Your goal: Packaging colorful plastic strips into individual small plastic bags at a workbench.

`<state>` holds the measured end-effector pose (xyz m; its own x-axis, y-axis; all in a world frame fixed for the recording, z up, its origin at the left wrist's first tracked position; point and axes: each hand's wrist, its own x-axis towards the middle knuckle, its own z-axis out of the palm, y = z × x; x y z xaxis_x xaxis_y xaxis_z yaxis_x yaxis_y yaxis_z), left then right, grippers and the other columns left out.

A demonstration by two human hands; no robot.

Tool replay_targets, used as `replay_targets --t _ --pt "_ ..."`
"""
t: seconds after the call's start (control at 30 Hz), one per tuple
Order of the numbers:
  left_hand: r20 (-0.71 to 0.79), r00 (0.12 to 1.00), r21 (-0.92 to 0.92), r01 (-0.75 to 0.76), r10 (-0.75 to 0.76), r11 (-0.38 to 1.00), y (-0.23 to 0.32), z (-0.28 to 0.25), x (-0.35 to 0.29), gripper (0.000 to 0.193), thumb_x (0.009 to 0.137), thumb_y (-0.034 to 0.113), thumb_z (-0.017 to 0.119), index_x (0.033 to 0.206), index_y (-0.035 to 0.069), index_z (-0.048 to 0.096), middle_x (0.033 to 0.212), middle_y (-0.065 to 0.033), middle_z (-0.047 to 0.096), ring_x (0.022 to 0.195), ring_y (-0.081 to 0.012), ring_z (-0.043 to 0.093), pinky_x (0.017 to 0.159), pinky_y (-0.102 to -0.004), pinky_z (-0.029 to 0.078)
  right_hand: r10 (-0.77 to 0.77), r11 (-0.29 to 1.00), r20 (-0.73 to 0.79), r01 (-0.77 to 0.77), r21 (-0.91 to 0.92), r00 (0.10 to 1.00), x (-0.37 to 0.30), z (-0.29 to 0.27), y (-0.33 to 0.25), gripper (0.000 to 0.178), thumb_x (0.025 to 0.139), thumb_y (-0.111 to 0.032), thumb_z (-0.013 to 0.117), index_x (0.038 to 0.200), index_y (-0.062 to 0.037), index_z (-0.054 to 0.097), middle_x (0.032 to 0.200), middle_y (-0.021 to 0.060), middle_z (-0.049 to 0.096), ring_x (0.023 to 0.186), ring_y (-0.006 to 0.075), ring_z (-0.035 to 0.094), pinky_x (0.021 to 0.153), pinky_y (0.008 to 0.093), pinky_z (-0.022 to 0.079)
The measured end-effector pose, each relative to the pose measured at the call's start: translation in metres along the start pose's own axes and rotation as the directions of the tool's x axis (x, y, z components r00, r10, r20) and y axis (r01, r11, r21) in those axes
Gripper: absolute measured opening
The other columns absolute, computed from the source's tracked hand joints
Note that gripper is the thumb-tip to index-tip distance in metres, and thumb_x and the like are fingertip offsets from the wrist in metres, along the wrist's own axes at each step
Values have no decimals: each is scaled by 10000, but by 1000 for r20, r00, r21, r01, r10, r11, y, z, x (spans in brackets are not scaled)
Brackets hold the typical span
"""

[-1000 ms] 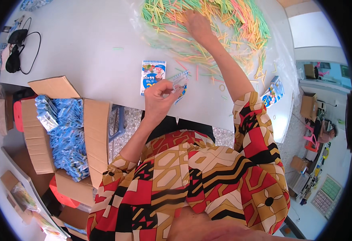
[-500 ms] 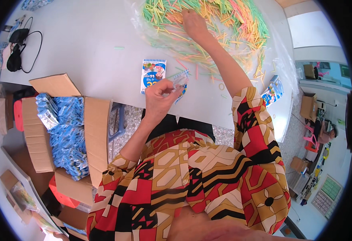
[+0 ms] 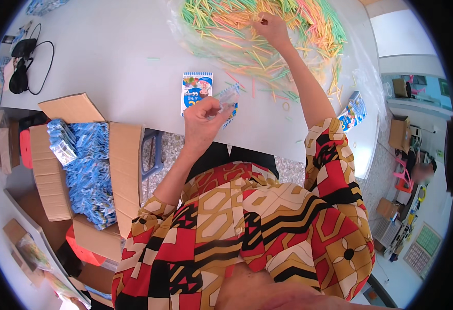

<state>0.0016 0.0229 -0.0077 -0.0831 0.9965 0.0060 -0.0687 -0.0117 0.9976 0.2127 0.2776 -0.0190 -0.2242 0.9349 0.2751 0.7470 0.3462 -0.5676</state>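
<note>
My left hand [image 3: 199,126] is pinched shut on a small plastic packet [image 3: 229,96], clear with blue and white print, held just above the table. Partly behind the hand lies a flat printed blue and white packet [image 3: 197,87]. At the far side my right hand [image 3: 275,32] hovers over a heap of thin coloured sticks [image 3: 319,23] in green, yellow, orange and pink. Its fingers curl together in a pinch; whatever is between them is too small to make out. The sticks lie on a spread clear plastic sheet [image 3: 363,88].
Left of me stands an open cardboard box [image 3: 124,175] full of blue packets [image 3: 89,191]. A bundle of packets [image 3: 353,114] rests near the table's right edge. A black corded item [image 3: 19,77] lies at far left, a blue stool [image 3: 153,150] beside the box.
My right hand has shifted right across the stick heap, turning so its curled fingers show. My left hand stays nearly in place with the packet, slightly lower.
</note>
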Motion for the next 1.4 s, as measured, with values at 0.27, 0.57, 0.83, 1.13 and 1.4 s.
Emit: replay_targets --t 0.27,0.57,0.83,1.13,1.4 --pt "-18 1000 -15 -24 24 1000 2 -8 5 191 739 82 731 680 17 562 590 39 485 577 -27 416 515 -197 359 189 748 50 -177 640 981 -22 -21 -2 170 814 -194 666 865 -32 659 679 3 616 608 79 576 595 211 476" --pt "3 999 -31 -52 52 998 17 -8 9 193 742 43 722 662 5 550 613 55 429 583 -22 365 508 -191 308 112 968 43 -118 220 993 -51 -26 -16 191 825 -211 647 910 -40 641 694 35 616 592 80 552 559 249 448" --pt "7 998 -48 -67 68 997 18 -2 9 170 734 32 734 684 5 574 610 60 388 582 -34 330 505 -203 282 -375 923 -144 384 37 916 -64 -21 -10 120 852 -165 598 902 -65 642 749 26 618 623 77 531 555 251 426" --pt "19 997 -39 -72 73 997 13 -5 11 110 737 35 730 739 3 625 621 45 471 584 -27 410 521 -191 341 104 900 -42 -76 430 994 -70 -64 -38 100 800 -96 629 771 -1 621 689 59 622 582 108 561 544 245 447" --pt "43 994 31 -98 97 995 16 -2 19 93 742 38 726 776 -3 649 681 3 602 628 -37 540 558 -187 441 137 550 102 -161 820 985 -92 -93 -80 89 846 -67 597 851 19 619 730 72 632 596 97 552 558 223 443"
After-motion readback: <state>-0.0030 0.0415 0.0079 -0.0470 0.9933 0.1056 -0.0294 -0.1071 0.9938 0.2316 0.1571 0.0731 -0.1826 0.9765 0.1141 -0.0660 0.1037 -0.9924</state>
